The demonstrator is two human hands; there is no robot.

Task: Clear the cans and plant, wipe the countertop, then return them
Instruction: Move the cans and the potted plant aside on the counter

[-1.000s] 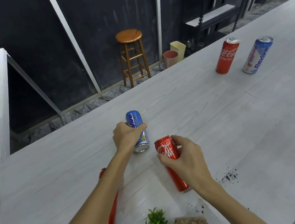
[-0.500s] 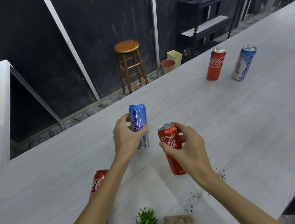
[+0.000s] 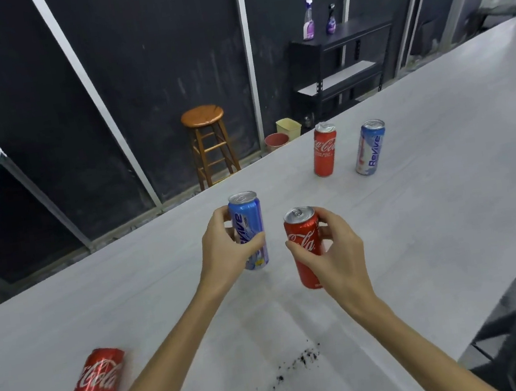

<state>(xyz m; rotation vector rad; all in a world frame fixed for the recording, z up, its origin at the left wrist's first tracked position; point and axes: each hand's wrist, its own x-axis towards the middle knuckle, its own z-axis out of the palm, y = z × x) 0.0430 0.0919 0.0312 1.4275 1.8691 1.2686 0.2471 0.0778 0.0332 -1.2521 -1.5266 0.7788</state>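
Blue can (image 3: 248, 233) upright in left hand (image 3: 224, 249) | red can (image 3: 305, 245) raised, right hand (image 3: 334, 251)

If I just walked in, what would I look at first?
Probably the two cans held up in the middle: the left hand grips a blue Revive can, and the right hand grips a red Coca-Cola can. Next, two more cans stand farther back on the countertop, a second red can beside a second blue can. Dark soil crumbs are scattered near the front.
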